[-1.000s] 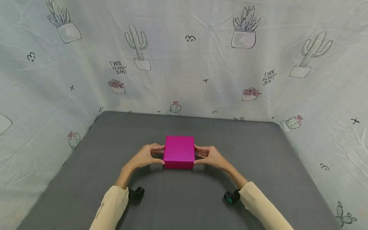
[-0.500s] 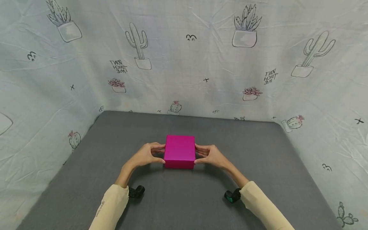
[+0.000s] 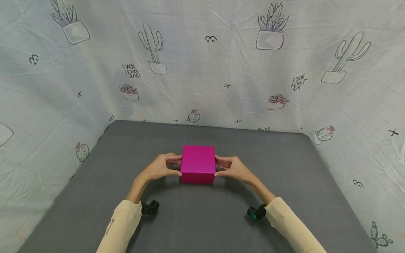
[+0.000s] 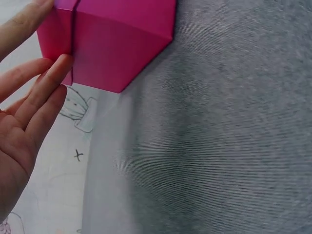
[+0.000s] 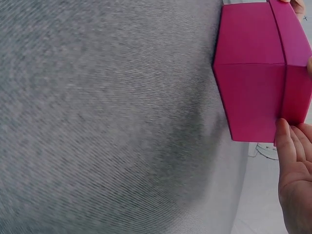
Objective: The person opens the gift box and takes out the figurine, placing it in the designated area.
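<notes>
The left hand and right hand gripped the lid of the pink box from left and right, mid-way across the grey table. Uneven pressure could have skewed the lid or let the box slip.

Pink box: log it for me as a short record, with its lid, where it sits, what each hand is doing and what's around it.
Object: pink box
Lid: on, its edge visible in both wrist views
Place: on the gray table, between the hands
Left hand: fingers and thumb touching the lid's left side
Right hand: fingers and thumb touching the lid's right side
Behind: pale cloth printed with potted plants
Contents: hidden
</notes>
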Tool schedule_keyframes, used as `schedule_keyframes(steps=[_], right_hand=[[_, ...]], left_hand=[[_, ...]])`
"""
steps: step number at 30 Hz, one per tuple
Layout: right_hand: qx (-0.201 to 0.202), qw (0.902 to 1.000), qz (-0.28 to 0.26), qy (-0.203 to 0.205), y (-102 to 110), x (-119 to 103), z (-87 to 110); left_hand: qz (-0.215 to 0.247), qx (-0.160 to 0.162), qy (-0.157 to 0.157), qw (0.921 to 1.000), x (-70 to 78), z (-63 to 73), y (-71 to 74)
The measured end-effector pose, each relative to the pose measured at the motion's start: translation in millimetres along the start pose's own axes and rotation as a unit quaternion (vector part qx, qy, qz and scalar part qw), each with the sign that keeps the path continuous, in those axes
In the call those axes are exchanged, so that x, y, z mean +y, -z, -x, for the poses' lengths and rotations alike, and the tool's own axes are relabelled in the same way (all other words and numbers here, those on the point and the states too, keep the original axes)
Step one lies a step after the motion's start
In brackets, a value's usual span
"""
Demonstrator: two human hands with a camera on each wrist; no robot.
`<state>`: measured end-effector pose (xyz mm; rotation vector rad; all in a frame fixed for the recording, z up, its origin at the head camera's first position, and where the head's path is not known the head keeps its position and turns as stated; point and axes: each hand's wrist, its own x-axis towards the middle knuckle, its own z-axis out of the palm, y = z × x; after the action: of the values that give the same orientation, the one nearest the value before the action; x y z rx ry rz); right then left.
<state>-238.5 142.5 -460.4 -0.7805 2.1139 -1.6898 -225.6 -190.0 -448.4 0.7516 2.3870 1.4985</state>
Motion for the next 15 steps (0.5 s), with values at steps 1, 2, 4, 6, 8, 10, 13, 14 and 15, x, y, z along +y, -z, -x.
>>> schedule_keyframes(steps=[1,2,4,6,8,10,13,14,15], right_hand=[[0.000,1.0000,0.005,0.000,1,-2,-0.2],[0.001,1.0000,0.010,-0.002,2,-4,-0.5],[0.003,0.9999,0.016,-0.001,4,-10,-1.2],[0.006,0.9999,0.011,-0.004,6,-15,-2.8],[0.006,1.0000,0.007,-0.002,8,-21,-4.4],[0.004,1.0000,-0.002,-0.003,10,-26,-6.2],[-0.007,1.0000,-0.002,-0.002,11,-31,-8.2],[-0.011,0.9999,0.000,-0.002,11,-33,-8.7],[-0.012,0.9999,0.002,-0.004,11,-35,-9.0]], left_hand=[[-0.003,0.000,-0.003,1.0000,0.6,-1.1,1.2],[-0.008,0.000,-0.005,1.0000,1.9,-1.9,2.4],[-0.013,0.004,-0.006,0.9999,5.5,-3.9,5.1],[-0.015,0.005,-0.010,0.9998,9.2,-6.0,8.4],[-0.019,0.007,-0.015,0.9997,13.6,-7.2,11.7],[-0.023,0.009,-0.020,0.9995,16.6,-7.4,14.7],[-0.035,0.011,-0.022,0.9991,21.3,-5.7,18.2],[-0.039,0.013,-0.021,0.9989,23.2,-4.9,19.2],[-0.041,0.013,-0.021,0.9988,25.3,-3.9,20.1]])
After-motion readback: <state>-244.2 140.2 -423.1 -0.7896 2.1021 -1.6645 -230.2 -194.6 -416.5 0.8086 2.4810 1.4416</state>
